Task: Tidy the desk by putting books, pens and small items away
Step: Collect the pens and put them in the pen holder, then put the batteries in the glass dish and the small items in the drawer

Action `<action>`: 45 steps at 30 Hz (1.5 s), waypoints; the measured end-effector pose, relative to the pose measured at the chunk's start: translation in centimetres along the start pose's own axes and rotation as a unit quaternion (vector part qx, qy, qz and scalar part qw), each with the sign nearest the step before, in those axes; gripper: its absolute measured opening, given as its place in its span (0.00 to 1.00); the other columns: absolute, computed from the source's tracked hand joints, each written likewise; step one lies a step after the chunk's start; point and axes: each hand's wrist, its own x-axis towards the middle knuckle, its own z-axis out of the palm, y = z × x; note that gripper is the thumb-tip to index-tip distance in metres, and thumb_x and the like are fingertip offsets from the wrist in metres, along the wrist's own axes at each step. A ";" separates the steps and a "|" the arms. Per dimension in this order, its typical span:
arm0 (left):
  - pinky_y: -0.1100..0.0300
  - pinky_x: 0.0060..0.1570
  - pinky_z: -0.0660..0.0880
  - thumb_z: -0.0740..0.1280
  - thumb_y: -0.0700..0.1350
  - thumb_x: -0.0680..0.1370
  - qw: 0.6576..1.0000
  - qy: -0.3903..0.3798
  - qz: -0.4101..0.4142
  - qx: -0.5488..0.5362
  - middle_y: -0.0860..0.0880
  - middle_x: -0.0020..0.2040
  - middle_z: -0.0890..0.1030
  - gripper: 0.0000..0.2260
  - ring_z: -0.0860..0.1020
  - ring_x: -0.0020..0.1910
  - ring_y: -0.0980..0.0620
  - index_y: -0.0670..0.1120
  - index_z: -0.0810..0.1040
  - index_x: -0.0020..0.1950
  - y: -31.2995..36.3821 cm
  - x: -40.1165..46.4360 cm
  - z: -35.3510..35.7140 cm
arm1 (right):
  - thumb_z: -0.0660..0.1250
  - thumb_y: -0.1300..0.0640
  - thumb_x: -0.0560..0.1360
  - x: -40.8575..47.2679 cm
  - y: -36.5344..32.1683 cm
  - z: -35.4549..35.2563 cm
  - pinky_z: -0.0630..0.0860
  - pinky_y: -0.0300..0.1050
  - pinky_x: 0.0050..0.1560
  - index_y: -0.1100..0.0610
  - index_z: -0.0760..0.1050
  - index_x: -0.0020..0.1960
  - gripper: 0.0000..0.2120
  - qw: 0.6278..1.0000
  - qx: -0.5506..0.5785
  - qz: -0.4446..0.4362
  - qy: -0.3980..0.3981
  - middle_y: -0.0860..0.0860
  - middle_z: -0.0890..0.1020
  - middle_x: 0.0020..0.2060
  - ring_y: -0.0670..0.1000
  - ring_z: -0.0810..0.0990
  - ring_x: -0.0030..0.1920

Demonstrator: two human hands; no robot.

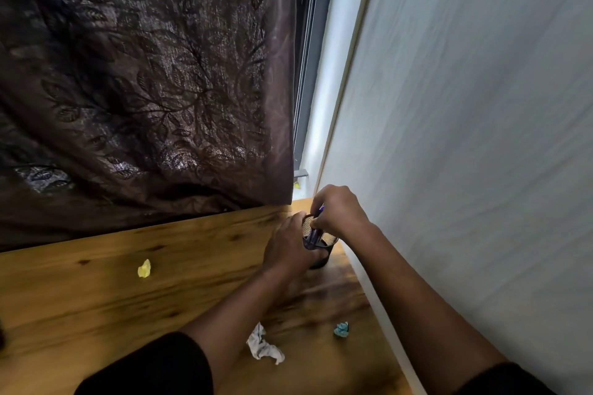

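A: where are the pens (313,236) sitting?

B: right hand (338,212) is pinching them from above, tips down in the black mesh cup (322,245). Left hand (288,248) is wrapping the cup, far right of the table (96,292).

A: looks?

B: purple-blue barrels, bunched. Paper scraps are lying around: yellow (144,268), white (263,346), teal (341,329).

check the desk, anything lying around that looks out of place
Yes: three crumpled paper scraps litter the wooden desk, a yellow one at left, a white one near the left forearm, and a teal one by the wall. Pens are going into the mesh holder.
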 end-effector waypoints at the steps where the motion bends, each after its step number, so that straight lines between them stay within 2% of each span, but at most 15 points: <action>1: 0.51 0.54 0.78 0.75 0.64 0.62 1.000 0.006 0.001 0.000 0.53 0.63 0.77 0.40 0.77 0.60 0.49 0.54 0.69 0.71 0.0 0.0 0.0 | 0.79 0.61 0.68 0.1 0.1 0.2 0.84 0.46 0.47 0.54 0.88 0.45 0.07 1.000 -0.002 -0.001 -0.001 0.53 0.85 0.46 0.53 0.84 0.44; 4: 0.53 0.52 0.77 0.76 0.63 0.63 1.000 0.021 0.003 -0.004 0.52 0.61 0.78 0.38 0.78 0.58 0.49 0.54 0.71 0.70 0.0 0.3 -0.1 | 0.80 0.61 0.69 0.2 0.3 0.5 0.83 0.44 0.48 0.54 0.88 0.47 0.08 1.000 -0.002 -0.002 -0.002 0.54 0.86 0.48 0.55 0.84 0.46; 10: 0.52 0.57 0.78 0.79 0.61 0.65 0.999 0.032 0.010 -0.014 0.51 0.65 0.79 0.39 0.77 0.61 0.49 0.53 0.71 0.72 -0.2 1.1 0.2 | 0.79 0.62 0.69 0.7 0.6 0.9 0.82 0.43 0.48 0.54 0.88 0.51 0.11 1.000 -0.003 -0.004 0.004 0.54 0.86 0.49 0.54 0.84 0.47; 16: 0.52 0.59 0.76 0.80 0.58 0.65 1.000 0.010 0.007 -0.017 0.48 0.69 0.76 0.43 0.75 0.66 0.46 0.50 0.68 0.76 -0.3 1.1 -0.1 | 0.80 0.58 0.67 0.5 1.1 1.0 0.85 0.50 0.49 0.48 0.86 0.51 0.14 1.000 -0.006 0.011 0.014 0.51 0.85 0.52 0.53 0.83 0.47; 19: 0.51 0.69 0.71 0.82 0.57 0.65 1.000 -0.027 -0.008 -0.006 0.46 0.79 0.67 0.52 0.68 0.76 0.46 0.47 0.59 0.82 -0.7 0.7 -0.5 | 0.79 0.53 0.70 -0.5 0.9 0.1 0.83 0.50 0.53 0.45 0.83 0.54 0.14 0.998 -0.021 -0.002 0.064 0.48 0.84 0.57 0.52 0.83 0.53; 21: 0.50 0.72 0.69 0.82 0.56 0.66 0.999 -0.035 -0.018 0.000 0.46 0.81 0.64 0.55 0.67 0.77 0.47 0.46 0.55 0.83 -1.4 0.0 -0.8 | 0.77 0.53 0.72 -1.4 0.4 -0.9 0.81 0.49 0.53 0.45 0.84 0.56 0.13 0.992 -0.032 -0.023 0.119 0.48 0.84 0.59 0.53 0.83 0.56; 25: 0.48 0.73 0.69 0.81 0.53 0.67 0.998 -0.032 -0.050 -0.022 0.48 0.81 0.63 0.52 0.68 0.77 0.47 0.47 0.55 0.84 -3.4 -2.0 -1.7 | 0.75 0.53 0.74 -3.8 -1.0 -2.2 0.81 0.48 0.52 0.47 0.84 0.54 0.09 0.980 -0.014 -0.074 0.185 0.48 0.86 0.55 0.53 0.82 0.55; 27: 0.49 0.72 0.69 0.80 0.50 0.69 0.998 -0.018 -0.055 -0.032 0.47 0.81 0.65 0.48 0.68 0.76 0.47 0.48 0.58 0.83 -4.1 -3.4 -2.5 | 0.75 0.54 0.75 -5.2 -1.9 -2.0 0.77 0.40 0.48 0.48 0.85 0.54 0.09 0.977 0.010 -0.103 0.184 0.47 0.86 0.54 0.52 0.83 0.53; 30: 0.55 0.68 0.71 0.78 0.48 0.72 0.997 0.004 -0.061 -0.048 0.49 0.79 0.67 0.43 0.69 0.75 0.49 0.51 0.60 0.82 -5.2 -6.0 -3.7 | 0.75 0.55 0.76 -7.6 -3.3 -1.1 0.70 0.32 0.46 0.50 0.86 0.55 0.08 0.975 0.064 -0.142 0.157 0.49 0.87 0.53 0.49 0.84 0.48; 33: 0.60 0.63 0.68 0.75 0.49 0.74 0.996 0.017 -0.067 -0.050 0.49 0.79 0.67 0.39 0.68 0.74 0.50 0.53 0.61 0.81 -6.8 -9.3 -5.0 | 0.72 0.56 0.76 -9.4 -4.8 1.5 0.73 0.38 0.49 0.49 0.86 0.54 0.08 0.976 0.054 -0.189 0.096 0.48 0.87 0.51 0.50 0.84 0.48; 37: 0.58 0.73 0.63 0.72 0.52 0.77 0.996 0.009 -0.085 0.026 0.52 0.80 0.63 0.35 0.62 0.78 0.51 0.53 0.61 0.81 -9.6 -13.9 -6.5 | 0.71 0.50 0.76 -10.9 -6.2 6.5 0.79 0.45 0.50 0.45 0.81 0.61 0.14 0.978 0.007 -0.209 -0.018 0.46 0.85 0.55 0.50 0.83 0.55; 40: 0.50 0.77 0.62 0.69 0.58 0.74 0.987 0.011 -0.111 0.119 0.55 0.80 0.63 0.35 0.60 0.80 0.50 0.60 0.60 0.80 -12.9 -17.4 -7.5 | 0.70 0.51 0.78 -12.1 -8.2 10.0 0.76 0.39 0.49 0.45 0.79 0.67 0.17 0.961 -0.045 -0.238 -0.133 0.47 0.81 0.61 0.51 0.80 0.59; 41: 0.47 0.76 0.63 0.70 0.60 0.72 0.980 0.006 -0.137 0.144 0.55 0.81 0.61 0.38 0.59 0.80 0.48 0.60 0.60 0.80 -14.1 -18.7 -8.0 | 0.69 0.49 0.77 -12.7 -8.9 11.2 0.77 0.41 0.53 0.44 0.78 0.68 0.19 0.952 -0.061 -0.251 -0.162 0.47 0.80 0.63 0.51 0.80 0.61; 43: 0.46 0.76 0.62 0.71 0.64 0.70 0.967 -0.003 -0.176 0.183 0.55 0.81 0.57 0.42 0.57 0.80 0.46 0.58 0.58 0.81 -16.5 -21.5 -9.3 | 0.67 0.40 0.74 -12.9 -9.8 14.4 0.78 0.52 0.61 0.39 0.73 0.70 0.25 0.936 -0.082 -0.274 -0.203 0.46 0.78 0.66 0.53 0.78 0.65; 45: 0.44 0.76 0.61 0.71 0.66 0.69 0.955 -0.001 -0.206 0.212 0.52 0.83 0.54 0.44 0.55 0.81 0.43 0.59 0.56 0.81 -18.3 -24.2 -10.7 | 0.65 0.34 0.69 -12.5 -10.5 18.1 0.77 0.59 0.62 0.38 0.69 0.71 0.31 0.922 -0.093 -0.296 -0.230 0.45 0.76 0.67 0.54 0.76 0.67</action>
